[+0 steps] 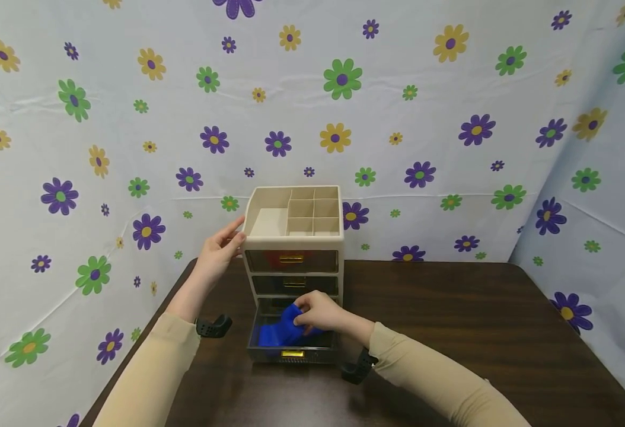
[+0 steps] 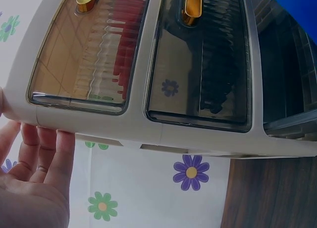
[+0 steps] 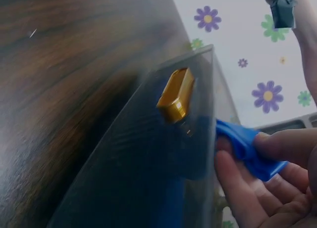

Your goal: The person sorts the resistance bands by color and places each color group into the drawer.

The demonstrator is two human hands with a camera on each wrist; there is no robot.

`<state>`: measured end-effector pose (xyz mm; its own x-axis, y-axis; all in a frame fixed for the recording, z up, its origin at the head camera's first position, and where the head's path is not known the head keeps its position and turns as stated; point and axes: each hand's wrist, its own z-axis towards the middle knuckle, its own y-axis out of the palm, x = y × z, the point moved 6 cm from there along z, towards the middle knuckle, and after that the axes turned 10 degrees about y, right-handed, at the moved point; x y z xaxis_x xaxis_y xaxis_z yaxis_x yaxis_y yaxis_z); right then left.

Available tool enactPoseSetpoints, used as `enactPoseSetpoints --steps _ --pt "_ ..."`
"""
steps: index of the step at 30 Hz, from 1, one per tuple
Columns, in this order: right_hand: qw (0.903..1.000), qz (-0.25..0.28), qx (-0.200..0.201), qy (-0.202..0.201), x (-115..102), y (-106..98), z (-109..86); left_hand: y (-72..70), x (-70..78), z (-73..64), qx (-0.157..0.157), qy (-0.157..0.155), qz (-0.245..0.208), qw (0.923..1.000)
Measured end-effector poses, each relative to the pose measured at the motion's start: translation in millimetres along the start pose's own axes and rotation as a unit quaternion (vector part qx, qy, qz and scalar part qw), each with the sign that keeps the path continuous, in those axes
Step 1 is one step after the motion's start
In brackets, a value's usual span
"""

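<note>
A cream desktop organizer (image 1: 294, 239) stands on the table, its lowest drawer (image 1: 259, 356) pulled out. In that smoky see-through drawer lies a crumpled blue cloth (image 1: 275, 335). My right hand (image 1: 320, 311) reaches over the drawer and pinches a raised fold of the cloth between thumb and fingers. The right wrist view shows the pinched fold of blue cloth (image 3: 242, 144) just behind the drawer's front with its gold handle (image 3: 177, 94). My left hand (image 1: 219, 252) touches the organizer's upper left side, its fingertips (image 2: 64, 136) against the side wall with the fingers fairly straight.
Two closed drawers with gold handles sit above the pulled-out one; something red shows inside the top drawer (image 1: 270, 261). The organizer's top has several small compartments (image 1: 313, 207). A dark wooden table (image 1: 424, 320) meets a flower-patterned cloth backdrop (image 1: 398, 118) at the back and sides.
</note>
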<state>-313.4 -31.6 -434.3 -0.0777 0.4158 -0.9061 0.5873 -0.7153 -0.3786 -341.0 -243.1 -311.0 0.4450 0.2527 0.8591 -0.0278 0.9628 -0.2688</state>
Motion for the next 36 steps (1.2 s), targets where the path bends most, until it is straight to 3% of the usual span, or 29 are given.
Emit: enactPoseSetpoints --steps 6,16,18,21,25,36 --pt "0.9986 -0.048 0.019 0.015 12 -5 0.9 -1.5 -12.8 3.0 0.006 0.007 0.005 0.9999" --pt "0.9934 -0.099 0.041 0.041 11 -12 -3.8 -1.1 -12.5 3.1 0.008 0.004 0.007 0.9999" --pt "0.9915 -0.112 0.041 0.051 11 -13 -5.0 0.2 -3.8 0.6 0.005 0.001 0.005 1.0" --pt "0.9898 -0.125 0.037 0.058 9 -15 -7.8 0.1 -2.8 0.3 0.006 -0.003 0.004 1.0" --pt "0.9908 -0.12 0.028 0.055 7 -21 -13.4 -1.2 -9.7 2.1 0.009 0.004 0.015 0.9998" --pt "0.9968 -0.066 0.013 0.043 8 -40 -32.3 -1.2 -11.2 1.1 0.008 0.005 0.018 0.9998"
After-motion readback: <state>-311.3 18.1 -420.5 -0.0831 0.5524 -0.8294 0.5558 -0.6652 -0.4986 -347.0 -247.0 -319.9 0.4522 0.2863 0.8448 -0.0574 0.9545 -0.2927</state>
